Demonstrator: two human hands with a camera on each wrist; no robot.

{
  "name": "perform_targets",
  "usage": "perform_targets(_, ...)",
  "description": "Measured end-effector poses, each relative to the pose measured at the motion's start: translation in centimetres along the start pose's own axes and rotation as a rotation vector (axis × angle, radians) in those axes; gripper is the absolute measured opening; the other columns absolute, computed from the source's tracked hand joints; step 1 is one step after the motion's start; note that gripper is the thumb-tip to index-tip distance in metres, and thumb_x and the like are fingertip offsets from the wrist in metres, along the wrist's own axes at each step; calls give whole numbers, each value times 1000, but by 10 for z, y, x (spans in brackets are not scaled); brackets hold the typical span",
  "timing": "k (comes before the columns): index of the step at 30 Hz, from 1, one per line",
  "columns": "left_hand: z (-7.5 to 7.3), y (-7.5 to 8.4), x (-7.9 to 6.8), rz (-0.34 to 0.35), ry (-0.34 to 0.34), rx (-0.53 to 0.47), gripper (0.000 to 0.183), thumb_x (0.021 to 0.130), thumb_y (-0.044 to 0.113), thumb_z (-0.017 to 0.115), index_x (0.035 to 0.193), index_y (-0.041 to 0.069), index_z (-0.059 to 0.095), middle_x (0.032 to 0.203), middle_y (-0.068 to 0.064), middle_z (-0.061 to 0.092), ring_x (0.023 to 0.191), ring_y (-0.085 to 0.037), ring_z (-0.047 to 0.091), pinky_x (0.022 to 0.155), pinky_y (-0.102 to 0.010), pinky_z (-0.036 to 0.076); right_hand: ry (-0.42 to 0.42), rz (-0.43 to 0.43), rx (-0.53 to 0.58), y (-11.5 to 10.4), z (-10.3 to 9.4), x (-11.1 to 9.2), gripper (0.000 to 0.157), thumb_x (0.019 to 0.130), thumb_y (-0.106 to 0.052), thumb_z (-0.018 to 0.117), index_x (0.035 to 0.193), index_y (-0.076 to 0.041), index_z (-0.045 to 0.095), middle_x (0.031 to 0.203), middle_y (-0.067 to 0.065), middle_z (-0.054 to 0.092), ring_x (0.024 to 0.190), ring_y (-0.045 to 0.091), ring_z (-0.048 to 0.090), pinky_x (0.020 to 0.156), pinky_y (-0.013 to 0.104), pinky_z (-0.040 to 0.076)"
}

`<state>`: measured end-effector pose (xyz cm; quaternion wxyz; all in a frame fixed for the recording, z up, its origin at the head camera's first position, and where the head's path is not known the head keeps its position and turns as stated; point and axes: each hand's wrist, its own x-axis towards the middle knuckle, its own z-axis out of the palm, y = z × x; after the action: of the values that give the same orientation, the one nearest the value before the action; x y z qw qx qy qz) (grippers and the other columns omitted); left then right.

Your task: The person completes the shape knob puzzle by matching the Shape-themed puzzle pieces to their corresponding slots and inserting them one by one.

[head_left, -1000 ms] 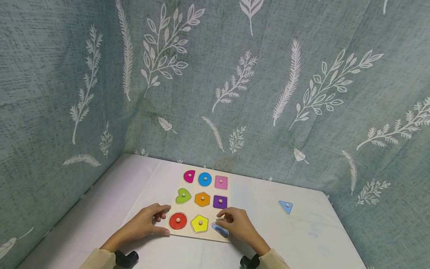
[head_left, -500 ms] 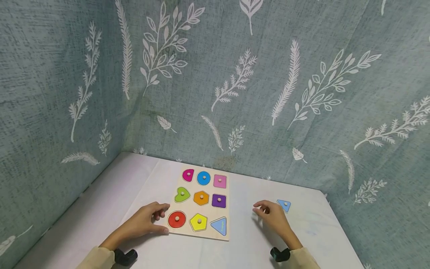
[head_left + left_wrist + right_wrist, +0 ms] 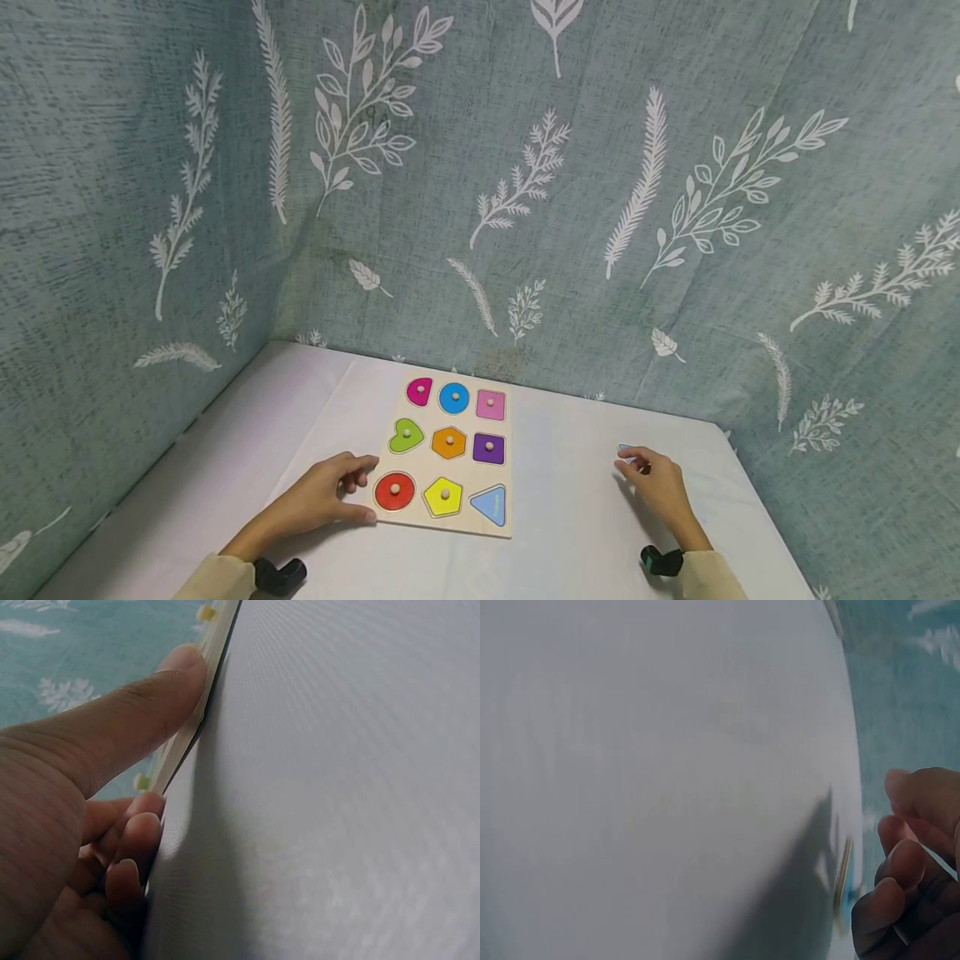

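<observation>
A wooden shape puzzle board [image 3: 463,467] lies on the table in the head view, with coloured knobbed pieces in its slots. Its near-right triangular slot [image 3: 490,506] shows a blue bottom with no knob. Along the board's left edge rests my left hand [image 3: 318,497], thumb and fingertips touching the rim, as the left wrist view shows. My right hand [image 3: 660,487] hovers at a blue triangle piece [image 3: 844,883], fingers loosely bent and nothing seen between thumb and forefinger. In the head view that hand covers most of the piece.
A white cloth covers the table [image 3: 562,500]. Behind it and at the left hangs a teal curtain [image 3: 450,208] with white leaf prints. Each wrist wears a black device, such as the left wrist's band [image 3: 281,575].
My right hand has left the board's triangular slot and moved right to the blue triangle piece, which it now partly covers. My left hand has stayed at the board's edge.
</observation>
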<state>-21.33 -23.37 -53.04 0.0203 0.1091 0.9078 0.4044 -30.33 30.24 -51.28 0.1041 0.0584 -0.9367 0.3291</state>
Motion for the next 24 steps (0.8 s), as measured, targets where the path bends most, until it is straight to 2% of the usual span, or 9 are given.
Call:
perform_targets(6,0,-1,0,-3,1,10,87,62,34,99,134,0,64,92,5,53,87,-14,50,75,-23,45,14,49,-21,21,-10,2,23,94,-19,76,113,-5,75,83,2,67,70,14,59,57,26,47)
perform_targets(11,1,-1,0,-1,-3,6,87,63,34,99,135,0,64,92,5,53,88,-14,50,75,-23,45,13,91,-19,33,-13,3,26,92,-20,78,112,-3,75,81,2,66,65,14,54,56,26,44)
perform_targets(14,0,-1,0,12,-7,7,87,63,34,99,135,-1,63,92,5,53,88,-15,50,75,-24,45,13,107,-7,36,-14,6,25,92,-21,78,111,-4,75,79,3,64,63,14,52,55,27,43)
perform_targets(24,0,-2,0,16,-15,-9,87,64,34,99,135,0,63,92,4,53,88,-15,50,75,-24,44,-23,214,50,39,-15,17,31,95,-23,74,114,0,69,76,5,59,56,17,57,48,32,50)
